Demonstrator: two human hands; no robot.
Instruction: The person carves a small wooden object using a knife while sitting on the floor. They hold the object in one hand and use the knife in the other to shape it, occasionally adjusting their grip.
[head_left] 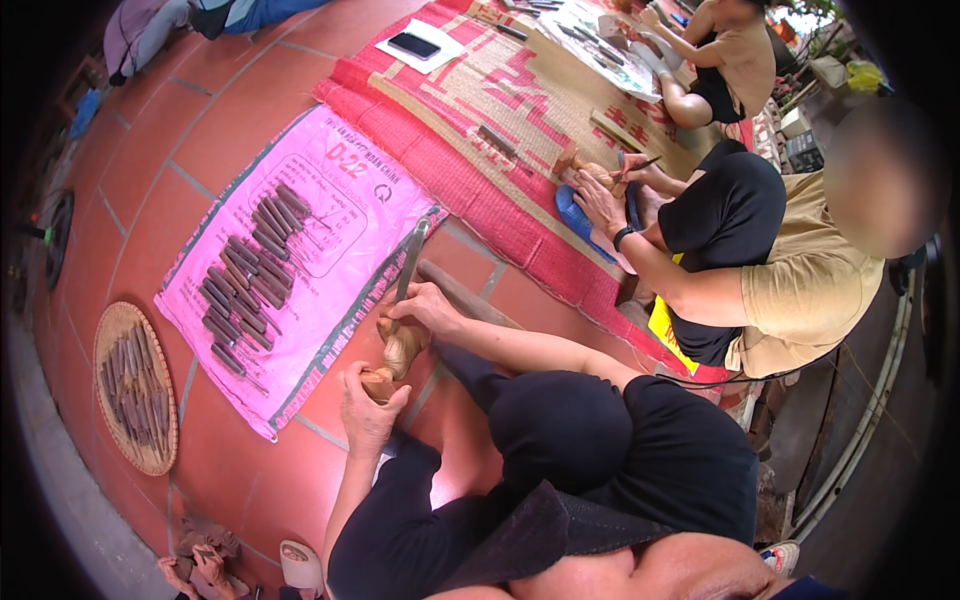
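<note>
A carved piece of light brown wood (402, 350) with rounded, twisted forms rests low between my knees. My left hand (370, 408) is wrapped round its near, block-like end. Above the far end, my right hand (428, 308) grips a long, narrow carving tool (408, 262). One end of that tool points up and away toward the pink sheet; its lower end meets the wood near my fingers. Whether its edge cuts into the wood is hidden by my hand. Just past my right hand, a thick wooden stick (465, 293) lies on the tiles.
Several dark-handled carving tools (250, 270) lie on a pink printed sheet (335, 200). A round woven basket (170, 440) at left holds more tools. On my right, a co-worker (800, 270) carves wood on a red-bordered mat (470, 190). Another person (740, 60) sits farther back. A phone (414, 45) lies on white paper.
</note>
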